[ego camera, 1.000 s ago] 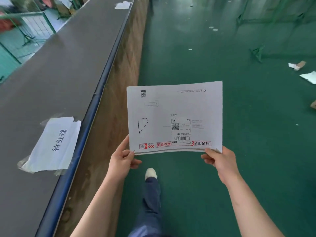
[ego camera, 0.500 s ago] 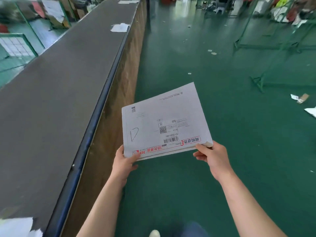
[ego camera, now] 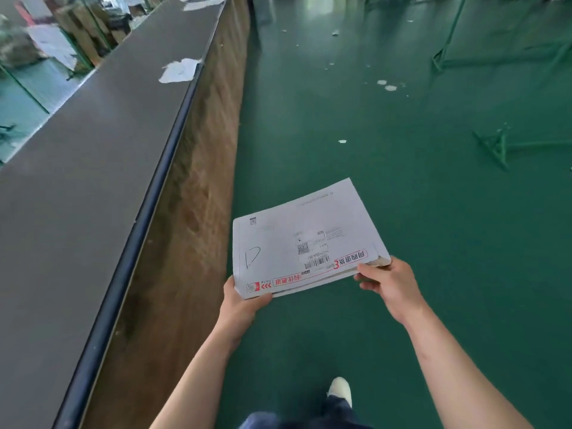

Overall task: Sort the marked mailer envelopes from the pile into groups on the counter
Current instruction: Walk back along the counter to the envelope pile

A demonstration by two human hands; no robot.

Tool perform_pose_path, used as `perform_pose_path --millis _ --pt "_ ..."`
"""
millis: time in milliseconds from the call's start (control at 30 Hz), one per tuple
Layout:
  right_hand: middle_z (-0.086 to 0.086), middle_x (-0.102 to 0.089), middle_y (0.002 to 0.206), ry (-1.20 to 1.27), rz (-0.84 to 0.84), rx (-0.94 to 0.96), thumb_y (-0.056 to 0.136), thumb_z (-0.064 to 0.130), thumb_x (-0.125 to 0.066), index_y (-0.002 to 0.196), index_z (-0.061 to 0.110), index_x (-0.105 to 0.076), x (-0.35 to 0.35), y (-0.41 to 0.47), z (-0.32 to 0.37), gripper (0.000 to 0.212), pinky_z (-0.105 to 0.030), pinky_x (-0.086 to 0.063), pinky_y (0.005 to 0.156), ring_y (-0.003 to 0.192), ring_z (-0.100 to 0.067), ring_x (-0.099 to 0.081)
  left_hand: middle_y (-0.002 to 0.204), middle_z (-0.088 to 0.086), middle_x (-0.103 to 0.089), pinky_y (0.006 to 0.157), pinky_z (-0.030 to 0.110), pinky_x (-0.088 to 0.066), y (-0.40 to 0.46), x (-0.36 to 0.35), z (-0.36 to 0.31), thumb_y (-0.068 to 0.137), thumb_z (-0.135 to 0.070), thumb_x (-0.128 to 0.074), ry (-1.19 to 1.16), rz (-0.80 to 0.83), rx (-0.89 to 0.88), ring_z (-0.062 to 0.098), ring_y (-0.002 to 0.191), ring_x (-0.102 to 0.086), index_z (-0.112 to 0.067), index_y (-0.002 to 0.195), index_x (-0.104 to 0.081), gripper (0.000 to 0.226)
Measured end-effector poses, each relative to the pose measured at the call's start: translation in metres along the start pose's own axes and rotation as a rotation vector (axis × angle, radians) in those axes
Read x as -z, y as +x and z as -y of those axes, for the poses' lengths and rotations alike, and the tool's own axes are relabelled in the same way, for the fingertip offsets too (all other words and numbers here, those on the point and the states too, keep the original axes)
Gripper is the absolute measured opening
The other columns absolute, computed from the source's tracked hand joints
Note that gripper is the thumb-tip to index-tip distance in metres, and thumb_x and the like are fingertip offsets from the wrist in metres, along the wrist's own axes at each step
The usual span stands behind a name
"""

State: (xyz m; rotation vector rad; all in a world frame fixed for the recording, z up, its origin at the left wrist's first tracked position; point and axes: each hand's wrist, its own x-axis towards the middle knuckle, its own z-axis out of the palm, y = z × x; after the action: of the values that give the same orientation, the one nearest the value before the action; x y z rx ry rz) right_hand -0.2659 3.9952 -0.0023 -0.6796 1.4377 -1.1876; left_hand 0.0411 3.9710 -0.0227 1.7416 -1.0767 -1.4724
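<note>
1. My left hand (ego camera: 244,305) grips the near left corner of the mailer envelope (ego camera: 306,239), thumb on top; the fingers are hidden beneath it.
2. My right hand (ego camera: 388,283) pinches the near right corner, thumb on the upper face and curled fingers below.
3. The mailer envelope is held nearly flat over the green floor (ego camera: 402,156), just right of the worktop (ego camera: 93,156) and not touching it. A handwritten "D" sits near its left edge; the label's small print is too fine to read.
4. Layered edges show at the near side, but I cannot tell whether it is one thick mailer or several stacked.
5. On the worktop, a crumpled white sheet (ego camera: 179,70) lies near the far edge; more white papers further along are cut off by the frame's top.
6. My shoe (ego camera: 340,390) shows below; the leg is cut off at the bottom edge.
</note>
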Motion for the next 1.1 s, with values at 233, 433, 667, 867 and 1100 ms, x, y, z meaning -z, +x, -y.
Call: perform_pose_path --millis 233,433,667,867,1100 --pt "-0.010 -0.079 0.097 -0.086 0.065 0.046 0.090 -0.007 -0.066 0.108 0.005 -0.073 -0.060 0.170 0.081 0.022 -0.032 -0.058 0.064 0.073 -0.021 -0.068 0.121 -0.009 -0.065 0.095 0.048 -0.056 0.142 -0.001 -0.078 0.080 -0.027 -0.085 -0.054 -0.192 -0.018 0.019 0.103 -0.066 -0.034 0.152 -0.020 0.097" --pt "-0.011 -0.078 0.095 -0.223 0.131 0.057 0.090 -0.009 -0.066 0.103 0.006 -0.074 -0.134 0.337 0.122 0.020 -0.034 -0.058 0.066 0.072 -0.022 -0.068 0.110 0.005 -0.077 0.079 0.046 -0.063 0.304 0.038 -0.124 0.082 -0.025 -0.084 -0.312 -0.268 0.064 0.024 0.092 -0.077 -0.017 0.130 -0.052 0.059" --pt "-0.013 -0.077 0.094 -0.208 0.148 0.025 0.091 -0.008 -0.066 0.103 0.005 -0.075 -0.227 0.504 0.203 0.019 -0.039 -0.056 0.070 0.074 -0.023 -0.067 0.111 0.018 -0.076 0.069 0.040 -0.064 0.461 0.092 -0.244 0.097 -0.004 -0.063 -0.568 -0.007 0.111 0.034 0.100 -0.075 -0.004 0.124 -0.060 0.028" --pt "-0.010 -0.076 0.090 -0.069 0.053 -0.034 0.092 -0.005 -0.067 0.104 0.006 -0.074 -0.263 0.637 0.238 0.017 -0.036 -0.054 0.067 0.073 -0.022 -0.066 0.112 0.021 -0.076 0.061 0.035 -0.064 0.595 0.099 -0.321 0.097 0.000 -0.062 -0.523 0.014 0.115 0.037 0.099 -0.075 0.000 0.124 -0.059 0.028" --pt "-0.011 -0.075 0.085 0.050 -0.044 -0.082 0.088 -0.008 -0.069 0.100 0.001 -0.073 -0.280 0.832 0.268 0.016 -0.032 -0.055 0.063 0.067 -0.020 -0.065 0.110 0.023 -0.075 0.070 0.043 -0.062 0.782 0.066 -0.426 0.097 0.001 -0.063 -0.327 -0.047 0.060 0.033 0.081 -0.076 0.001 0.118 -0.062 0.021"
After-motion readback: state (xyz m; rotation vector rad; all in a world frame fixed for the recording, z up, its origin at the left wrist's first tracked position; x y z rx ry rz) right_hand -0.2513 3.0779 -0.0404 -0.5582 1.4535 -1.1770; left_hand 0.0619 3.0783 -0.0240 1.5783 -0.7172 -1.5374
